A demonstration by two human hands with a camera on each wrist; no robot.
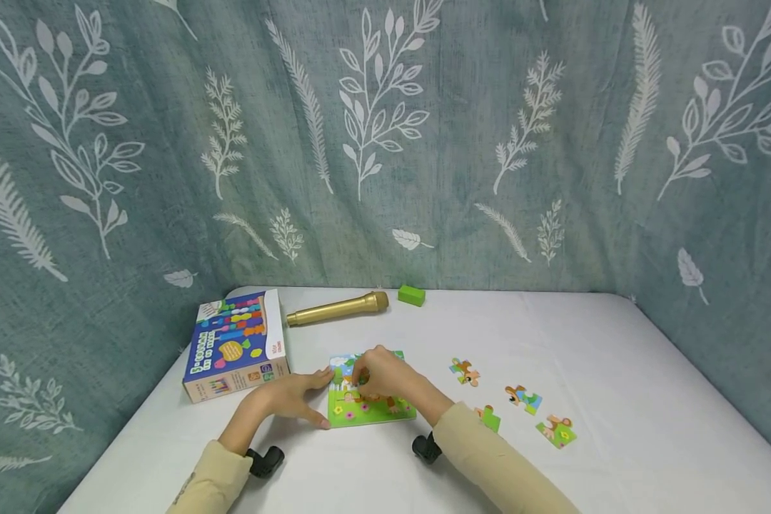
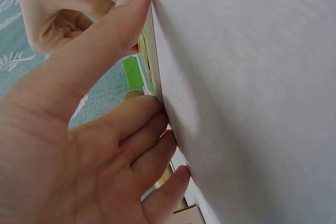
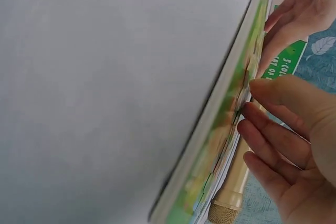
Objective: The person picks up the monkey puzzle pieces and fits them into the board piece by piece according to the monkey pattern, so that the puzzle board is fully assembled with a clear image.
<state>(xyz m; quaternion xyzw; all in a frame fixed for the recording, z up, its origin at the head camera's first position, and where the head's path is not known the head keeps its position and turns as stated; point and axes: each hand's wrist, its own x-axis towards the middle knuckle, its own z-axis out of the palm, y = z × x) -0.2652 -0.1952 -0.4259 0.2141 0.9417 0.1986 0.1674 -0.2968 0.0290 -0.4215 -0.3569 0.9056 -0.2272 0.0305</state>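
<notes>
Board (image 1: pixel 368 414) — flat, green-printed, rectangular jigsaw — lies on the white surface (image 1: pixel 591 343), nearer its left edge. Left hand (image 1: pixel 289 396): fingers spread wide, touching the board's left side. Right hand (image 1: pixel 385 375): fingertips set narrow over the board; whether gripping anything, cannot tell.

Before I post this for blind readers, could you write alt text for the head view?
A person's right hand works over a puzzle board on a white table while the left hand touches the board's left edge. Four loose pieces lie to the right; a blue box sits at left, a gold microphone and green block behind.
</notes>
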